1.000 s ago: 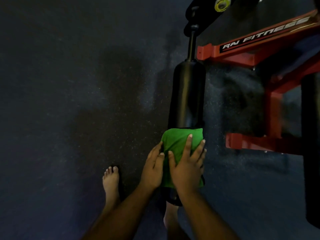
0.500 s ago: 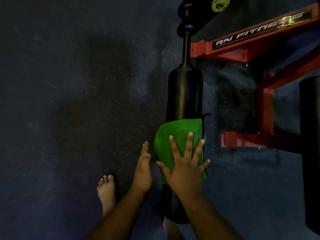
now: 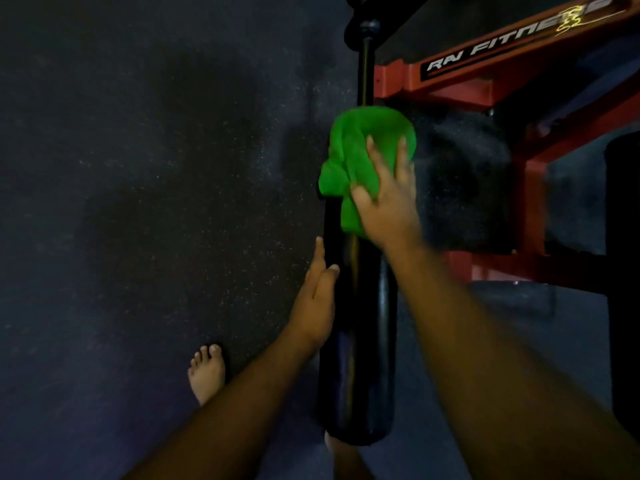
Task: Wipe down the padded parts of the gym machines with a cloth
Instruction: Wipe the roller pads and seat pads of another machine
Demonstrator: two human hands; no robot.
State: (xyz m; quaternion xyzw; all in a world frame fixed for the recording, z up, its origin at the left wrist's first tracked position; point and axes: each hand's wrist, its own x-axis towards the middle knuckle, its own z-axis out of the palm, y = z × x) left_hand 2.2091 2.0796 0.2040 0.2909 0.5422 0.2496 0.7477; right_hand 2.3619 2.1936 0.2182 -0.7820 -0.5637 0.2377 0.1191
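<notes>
The right hand is pressing the green cloth flat against the far end of the black padded roller, fingers spread and straight over the fabric, thumb tucked at the cloth's near edge. The cloth is draping over the top of the roller, bunching a little on its left side, right where the padding is meeting the thin black metal rod that is carrying it. The left hand is lying flat along the roller's left flank, fingers straight, steadying it and holding nothing.

So the step in hand is the wipe along this roller's upper face, and the cloth is sitting at the far limit of the pad. Most of the near length is lying bare below the hands, dark and glossy; whether it is clean or damp, the dim light is not letting me say.

Off to the right, the red machine frame with its lettered label is standing close by, and a second dark pad is showing at the right edge. A bare foot is planted on the speckled dark floor.

What next? To my eye the move calls for drawing the cloth back toward the body, or rolling it round to the sides and underside, keeping even pressure while the left hand is stopping the roller from turning. That second pad looks like a later job.
</notes>
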